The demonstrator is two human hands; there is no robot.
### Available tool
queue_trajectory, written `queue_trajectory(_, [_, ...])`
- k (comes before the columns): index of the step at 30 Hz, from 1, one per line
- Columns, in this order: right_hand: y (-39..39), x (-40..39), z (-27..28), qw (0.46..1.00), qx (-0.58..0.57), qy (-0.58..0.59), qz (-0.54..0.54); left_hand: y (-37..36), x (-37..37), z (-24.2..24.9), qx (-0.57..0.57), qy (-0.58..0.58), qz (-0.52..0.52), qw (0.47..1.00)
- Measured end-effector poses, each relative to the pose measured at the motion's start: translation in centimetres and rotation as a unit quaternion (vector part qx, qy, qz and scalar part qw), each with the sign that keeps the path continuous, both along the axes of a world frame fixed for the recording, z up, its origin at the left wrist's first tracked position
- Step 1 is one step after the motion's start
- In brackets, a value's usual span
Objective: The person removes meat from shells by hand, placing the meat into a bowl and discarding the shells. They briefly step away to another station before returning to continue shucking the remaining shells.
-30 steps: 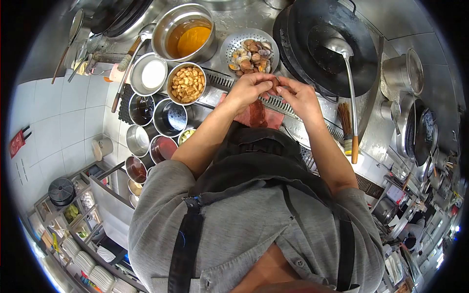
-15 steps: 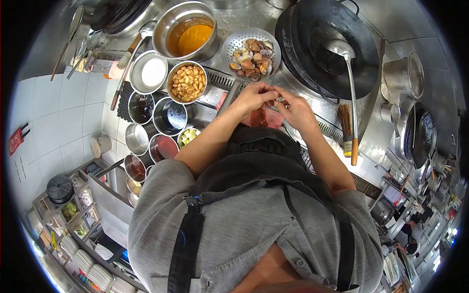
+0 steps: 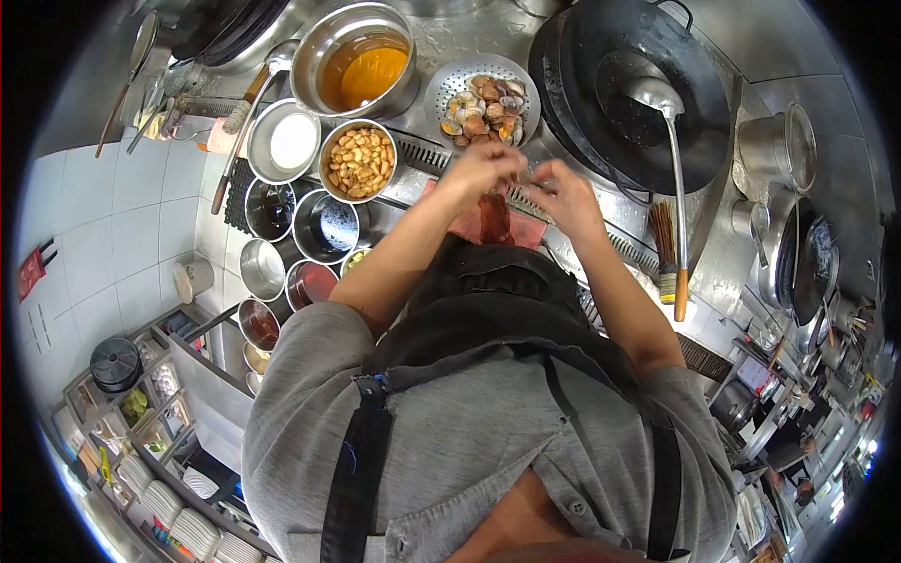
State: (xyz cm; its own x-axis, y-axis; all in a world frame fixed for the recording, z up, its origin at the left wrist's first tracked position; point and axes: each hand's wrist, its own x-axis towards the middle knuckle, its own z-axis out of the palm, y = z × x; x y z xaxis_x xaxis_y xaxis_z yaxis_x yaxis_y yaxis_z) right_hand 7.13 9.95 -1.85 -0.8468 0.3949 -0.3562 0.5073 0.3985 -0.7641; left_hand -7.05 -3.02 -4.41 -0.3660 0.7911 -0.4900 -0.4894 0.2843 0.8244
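My left hand (image 3: 483, 169) and my right hand (image 3: 566, 195) are close together above the stove's front rail, both blurred by motion. The left hand's fingers are curled on a small brownish thing that looks like a clam. The right hand's fingertips are pinched beside it; whether they hold anything cannot be made out. Just beyond the hands stands a perforated metal strainer (image 3: 441, 86) with several clams (image 3: 481, 108). A red cloth (image 3: 488, 223) lies under the hands against my black apron.
A black wok (image 3: 601, 38) with a steel ladle (image 3: 672, 159) sits at the right. A pot of orange oil (image 3: 361, 66), a bowl of pale nuts (image 3: 357, 161), a bowl of white powder (image 3: 293, 143) and several sauce pots (image 3: 324, 227) stand left. A bamboo brush (image 3: 664, 246) leans right.
Both hands stayed together by the strainer, working at the small thing. They dipped toward me half a second ago, then moved back and parted a little.
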Motion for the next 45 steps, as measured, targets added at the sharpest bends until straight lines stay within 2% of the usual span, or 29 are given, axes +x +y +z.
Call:
queue_trajectory(2, [0.1, -1.6, 0.3, 0.978, -0.045, 0.204, -0.026, 1.2, -2.2, 0.4, 0.011, 0.012, 0.069, 0.997])
queue_trajectory(3, [0.4, -2.3, 0.7, 0.977, -0.047, 0.204, -0.027, 2.0, -3.6, 0.6, 0.01, 0.019, 0.102, 0.995])
queue_trajectory(5, [0.9, -3.6, 1.9, 0.973, 0.027, 0.227, -0.037, 3.0, -7.3, -1.6, -0.055, 0.116, 0.105, 0.986])
queue_trajectory(6, [1.0, -3.8, 2.9, 0.976, 0.073, 0.203, -0.019, 3.5, -10.0, -4.4, -0.129, 0.277, 0.07, 0.95])
queue_trajectory(7, [1.2, -3.5, 2.8, 0.976, 0.074, 0.205, -0.017, 3.5, -11.8, -7.0, -0.198, 0.428, 0.034, 0.881])
queue_trajectory(8, [1.6, -3.0, 2.4, 0.978, 0.08, 0.194, 0.009, 3.0, -12.1, -7.7, -0.197, 0.429, 0.037, 0.881])
queue_trajectory(9, [1.7, -2.5, 1.9, 0.979, 0.084, 0.182, 0.035, 2.6, -12.2, -8.2, -0.257, 0.509, -0.079, 0.817])
queue_trajectory(10, [1.4, -1.9, 1.7, 0.982, 0.065, 0.176, 0.028, 2.3, -11.9, -8.9, -0.31, 0.575, -0.194, 0.732])
queue_trajectory(13, [1.1, 0.0, 0.2, 0.989, 0.057, 0.131, 0.042, 0.7, -9.4, -11.4, -0.27, 0.581, -0.2, 0.741])
queue_trajectory(14, [0.7, 0.6, 0.1, 0.992, 0.054, 0.113, 0.03, 0.8, -9.0, -12.1, -0.294, 0.566, -0.192, 0.746])
queue_trajectory(17, [0.1, 1.8, 0.3, 0.995, 0.052, 0.085, 0.029, 1.1, -7.5, -10.9, -0.339, 0.553, -0.173, 0.741])
queue_trajectory(20, [0.0, 2.3, 0.9, 0.997, 0.038, 0.055, 0.025, 0.8, -6.8, -10.5, -0.311, 0.585, -0.147, 0.734])
queue_trajectory(24, [-0.1, 1.8, 3.0, 0.995, 0.019, 0.099, 0.022, 0.4, -7.1, -11.9, -0.335, 0.597, -0.17, 0.709])
queue_trajectory(26, [-0.9, 1.1, 6.9, 0.966, -0.108, 0.233, 0.036, -0.2, -6.9, -12.0, -0.3, 0.607, -0.137, 0.723])
queue_trajectory(27, [-1.1, 0.8, 9.1, 0.951, -0.038, 0.297, 0.08, -0.3, -7.0, -11.6, -0.299, 0.607, -0.141, 0.723])
queue_trajectory(28, [-1.2, 0.3, 11.6, 0.925, 0.036, 0.357, 0.125, 0.0, -7.6, -10.9, -0.312, 0.575, -0.111, 0.748])
queue_trajectory(29, [-1.6, 0.2, 14.4, 0.914, 0.017, 0.378, 0.146, 0.1, -8.1, -10.8, -0.325, 0.54, -0.081, 0.772])
queue_trajectory(30, [-2.2, 0.4, 17.2, 0.903, -0.002, 0.396, 0.165, 0.3, -9.3, -11.9, -0.33, 0.549, -0.07, 0.765])
queue_trajectory(31, [-2.9, 0.6, 19.9, 0.895, -0.005, 0.409, 0.178, 1.2, -10.5, -12.4, -0.384, 0.526, -0.042, 0.758])
queue_trajectory(32, [-4.3, 0.4, 20.5, 0.842, 0.001, 0.515, 0.157, 1.3, -11.7, -12.7, -0.357, 0.575, -0.072, 0.733])
queue_trajectory(33, [-5.3, 0.4, 20.9, 0.778, 0.009, 0.614, 0.135, 1.9, -11.8, -11.1, -0.372, 0.558, -0.042, 0.741])
queue_trajectory(34, [-4.9, 0.6, 22.3, 0.758, -0.043, 0.624, 0.185, 2.5, -12.0, -9.8, -0.37, 0.558, -0.061, 0.741])
queue_trajectory(35, [-4.7, 0.5, 22.8, 0.764, -0.041, 0.619, 0.181, 2.8, -12.7, -10.6, -0.345, 0.576, -0.083, 0.737])
queue_trajectory(37, [-4.3, -0.2, 23.3, 0.718, -0.1, 0.634, 0.268, 3.9, -14.6, -12.9, -0.373, 0.61, -0.181, 0.675])
queue_trajectory(38, [-4.5, 0.3, 23.1, 0.72, -0.098, 0.632, 0.27, 3.9, -14.9, -13.6, -0.37, 0.609, -0.18, 0.678])
queue_trajectory(40, [-5.1, 1.5, 22.9, 0.81, -0.08, 0.558, 0.16, 3.6, -14.9, -13.5, -0.352, 0.658, -0.197, 0.635])
queue_trajectory(44, [-5.2, 1.6, 23.1, 0.806, -0.083, 0.568, 0.144, 2.5, -14.4, -12.9, -0.328, 0.661, -0.18, 0.65])
queue_trajectory(45, [-4.8, 1.7, 22.8, 0.805, -0.086, 0.57, 0.143, 2.7, -14.5, -12.3, -0.347, 0.629, -0.158, 0.678])
